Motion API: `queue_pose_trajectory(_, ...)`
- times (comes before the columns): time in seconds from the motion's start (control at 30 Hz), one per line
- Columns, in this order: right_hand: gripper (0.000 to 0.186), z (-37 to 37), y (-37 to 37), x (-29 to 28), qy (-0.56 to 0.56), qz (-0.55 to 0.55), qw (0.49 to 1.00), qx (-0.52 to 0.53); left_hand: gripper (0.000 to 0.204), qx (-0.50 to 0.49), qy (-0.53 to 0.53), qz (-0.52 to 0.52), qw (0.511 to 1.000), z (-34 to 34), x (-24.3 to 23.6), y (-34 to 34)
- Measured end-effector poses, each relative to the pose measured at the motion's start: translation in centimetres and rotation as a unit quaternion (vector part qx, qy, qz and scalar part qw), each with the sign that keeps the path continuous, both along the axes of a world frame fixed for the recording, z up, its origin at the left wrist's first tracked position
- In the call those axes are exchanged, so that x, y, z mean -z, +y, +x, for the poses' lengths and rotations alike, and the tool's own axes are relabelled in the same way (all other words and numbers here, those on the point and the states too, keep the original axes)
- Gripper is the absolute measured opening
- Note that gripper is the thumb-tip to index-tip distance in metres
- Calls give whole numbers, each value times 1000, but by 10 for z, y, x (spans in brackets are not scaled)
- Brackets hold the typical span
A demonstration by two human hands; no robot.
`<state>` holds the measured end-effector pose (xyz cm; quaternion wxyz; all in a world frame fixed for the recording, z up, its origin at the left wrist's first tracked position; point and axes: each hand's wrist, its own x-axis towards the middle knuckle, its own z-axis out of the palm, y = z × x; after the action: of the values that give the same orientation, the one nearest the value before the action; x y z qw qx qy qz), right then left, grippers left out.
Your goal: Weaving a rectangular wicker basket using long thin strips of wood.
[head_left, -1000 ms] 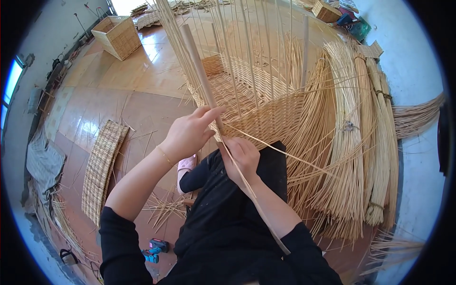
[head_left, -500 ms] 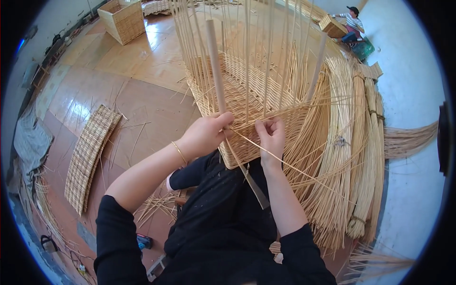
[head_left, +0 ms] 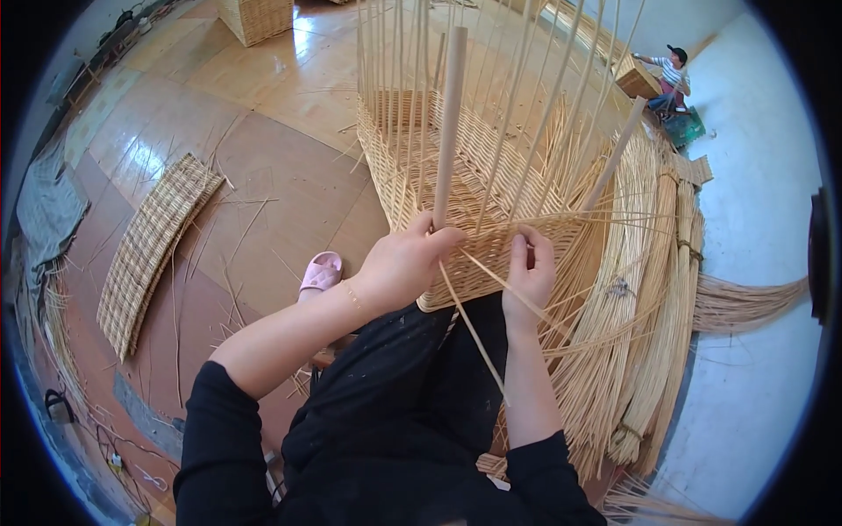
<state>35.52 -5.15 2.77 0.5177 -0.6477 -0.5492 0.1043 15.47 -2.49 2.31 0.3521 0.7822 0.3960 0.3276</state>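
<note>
A partly woven wicker basket point(head_left: 481, 282) rests at my lap, with tall thin upright stakes along its sides. A thick round wooden post point(head_left: 452, 131) rises at its near left corner, and a second post point(head_left: 618, 151) leans at the right. My left hand point(head_left: 405, 263) is closed at the foot of the near post, pinching wicker strands against the rim. Below it hangs a loose strand point(head_left: 478, 340). At the near wall's rim my right hand point(head_left: 532, 273) is closed, thumb and fingertips together on a thin wicker strand. Its exact hold is partly hidden by the fingers.
Bundles of long wicker rods point(head_left: 647, 263) lie right of the basket, beside a white wall. A curved woven panel point(head_left: 158, 254) is on the floor at left. A pink slipper point(head_left: 322, 272) shows near my left forearm. Far right, another person point(head_left: 671, 74) sits by a woven box point(head_left: 638, 77).
The basket and both hands sit further right in the picture as the view shifts. The pink slipper has come into sight. Both hands stay closed at the rim.
</note>
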Motion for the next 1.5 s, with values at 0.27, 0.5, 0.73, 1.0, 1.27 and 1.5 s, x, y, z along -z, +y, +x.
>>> queue_pose_trajectory(0.27, 37, -6, 4, -4, -437, 4, 889, -135, 36, -262, -194, 24, 945, -67, -17, 9)
queue_pose_trajectory(0.5, 37, 8, 1, 20, -386, 30, 908, -158, 30, 52, 41, -52, 996, -50, -7, 3)
queue_pose_trajectory(0.73, 28, 112, 7, 13, 303, 56, 943, 129, 18, 5, 96, 179, 979, -72, -37, -58)
queue_pose_trajectory(1.0, 54, 148, 67, 26, 597, 60, 773, -207, 15, 162, 104, 147, 970, -7, -78, -87)
queue_pose_trajectory(1.27, 42, 89, 68, 11, 581, 7, 758, -298, 16, 244, 180, 162, 939, 6, -92, -109)
queue_pose_trajectory(1.5, 31, 26, 53, 5, 526, 30, 799, -291, 15, 285, 257, 112, 917, -7, -98, -129)
